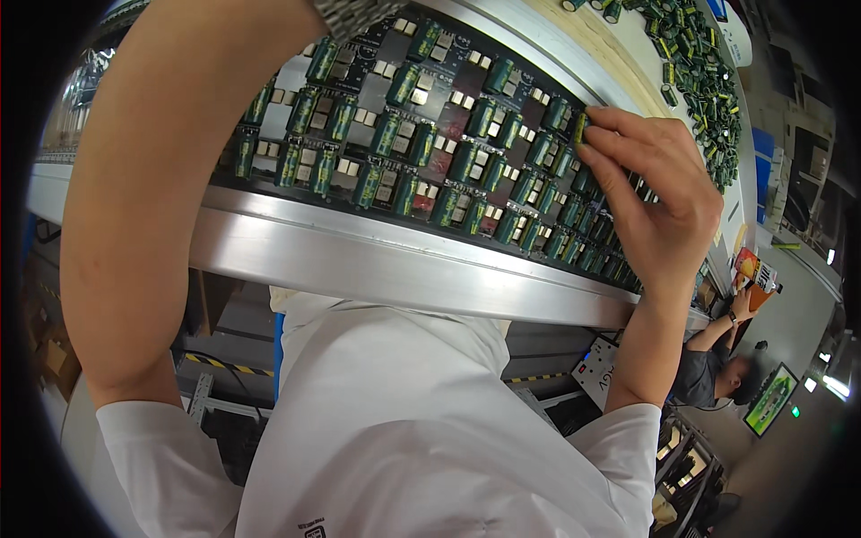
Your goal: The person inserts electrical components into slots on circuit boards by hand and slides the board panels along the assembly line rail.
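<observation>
My right hand (659,175) is over the right part of a dark circuit board (296,199). Its thumb and fingertips pinch a small green cylindrical capacitor (581,127) with a yellowish stripe, held near the board's far edge. Rows of similar green capacitors (386,133) stand across the board, among small silvery rectangular parts (419,95). My left forearm (148,197) reaches up across the board's left end, with a patterned metallic band at the wrist. The left hand lies beyond the upper edge of the picture.
Metal rails (404,255) run along the board's near and far sides. A heap of loose green capacitors (695,76) lies on the pale surface at the upper right. Farther right, another person (708,372) holds a bottle (762,287) of orange liquid.
</observation>
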Demonstrator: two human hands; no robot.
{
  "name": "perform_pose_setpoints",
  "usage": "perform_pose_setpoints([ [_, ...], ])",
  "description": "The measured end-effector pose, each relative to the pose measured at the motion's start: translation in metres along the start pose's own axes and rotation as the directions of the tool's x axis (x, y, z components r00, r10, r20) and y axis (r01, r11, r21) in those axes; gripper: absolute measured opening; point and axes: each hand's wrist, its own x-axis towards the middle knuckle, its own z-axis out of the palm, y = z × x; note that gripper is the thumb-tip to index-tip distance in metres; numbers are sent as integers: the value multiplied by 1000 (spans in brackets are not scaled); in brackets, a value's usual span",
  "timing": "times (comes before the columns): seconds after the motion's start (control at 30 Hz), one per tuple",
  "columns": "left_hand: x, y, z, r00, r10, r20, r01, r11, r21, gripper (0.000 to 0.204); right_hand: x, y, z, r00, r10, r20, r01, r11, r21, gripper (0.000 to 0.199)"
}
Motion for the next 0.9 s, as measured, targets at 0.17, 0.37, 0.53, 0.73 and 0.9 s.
perform_pose_setpoints([
  [0.17,-28,17,52,892,296,-342,-145,904,402,17,1,-1,1,1000,15,-15,-15,1000,22,19],
  [0.37,-27,23,59,879,370,-300,-223,876,427,16,-5,5,4,999,12,-36,-10,998,66,17],
  [0.53,-19,20,66,922,272,-276,-166,921,354,16,-8,8,10,993,99,-68,-86,982,169,17],
  [0.73,-9,7,79,910,325,-258,-179,868,464,16,-4,18,7,997,-57,-43,63,989,132,17],
  [0.9,-7,10,81,919,299,-257,-160,878,450,15,-4,17,8,998,-6,-64,17,985,169,16],
])
